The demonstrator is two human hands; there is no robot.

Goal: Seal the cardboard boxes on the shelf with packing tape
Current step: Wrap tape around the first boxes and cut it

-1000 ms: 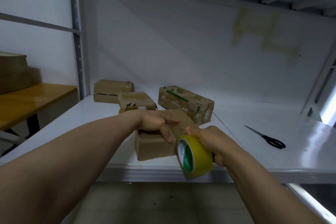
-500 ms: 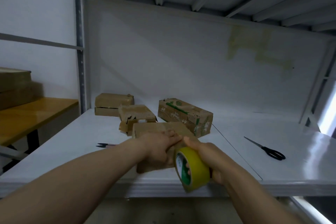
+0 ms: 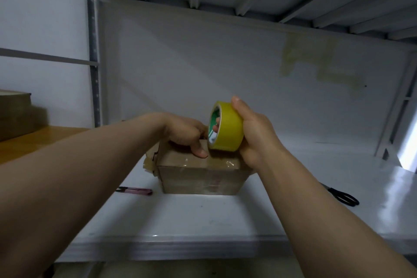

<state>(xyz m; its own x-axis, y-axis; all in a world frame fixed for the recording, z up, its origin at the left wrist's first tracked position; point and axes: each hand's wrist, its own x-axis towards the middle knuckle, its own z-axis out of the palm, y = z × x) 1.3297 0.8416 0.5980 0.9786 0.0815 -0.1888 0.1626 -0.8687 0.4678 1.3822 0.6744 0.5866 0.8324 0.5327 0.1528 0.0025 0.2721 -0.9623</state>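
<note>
A brown cardboard box [image 3: 198, 179] sits on the white shelf [image 3: 203, 216], with shiny tape across its top and front. My left hand [image 3: 185, 135] presses down on the box's top, thumb flat near the front edge. My right hand [image 3: 250, 133] grips a yellow roll of packing tape [image 3: 228, 130] held upright just above the box's top right part, fingers through its core. The other boxes behind are hidden by my hands and this box.
Black-handled scissors [image 3: 343, 196] lie on the shelf at the right. A small pink-handled cutter [image 3: 135, 190] lies left of the box. A wooden table [image 3: 27, 140] with stacked cartons [image 3: 15, 113] stands at the left. The shelf's metal upright [image 3: 93, 52] rises at left.
The box has moved back from the shelf's front edge. My right hand has lifted the tape roll from the box's front up above its top. The view has come closer and lower.
</note>
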